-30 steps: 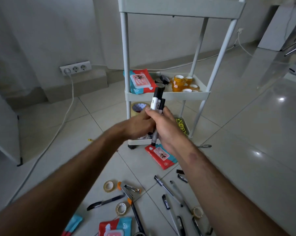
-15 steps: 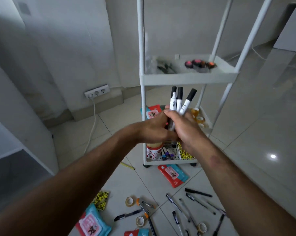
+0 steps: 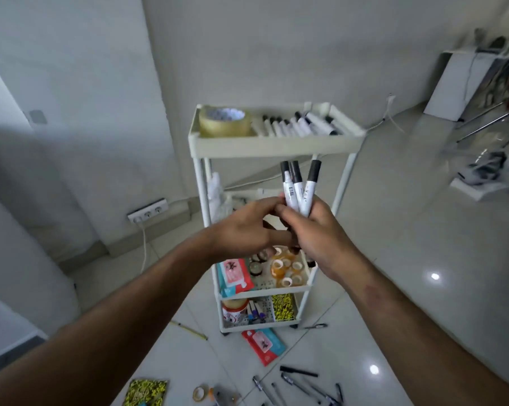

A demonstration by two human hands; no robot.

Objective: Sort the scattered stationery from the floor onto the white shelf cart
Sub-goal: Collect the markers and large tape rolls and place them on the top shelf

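Raised since before, both hands' fingers clamp upright markers (image 3: 298, 189) just below cart's top tray rim (image 3: 276, 148).

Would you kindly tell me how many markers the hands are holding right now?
3, bunched upright between both hands: the left marker, the middle marker and the right marker, caps up, below the cart's top shelf. Fingers may hide another.

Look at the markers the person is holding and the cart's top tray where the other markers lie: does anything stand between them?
Nothing visible does. The markers, gripped by the right hand with the left hand touching them, are held up in front of the cart, below the top tray. Open air lies between; the tape roll sits left of the marker row.
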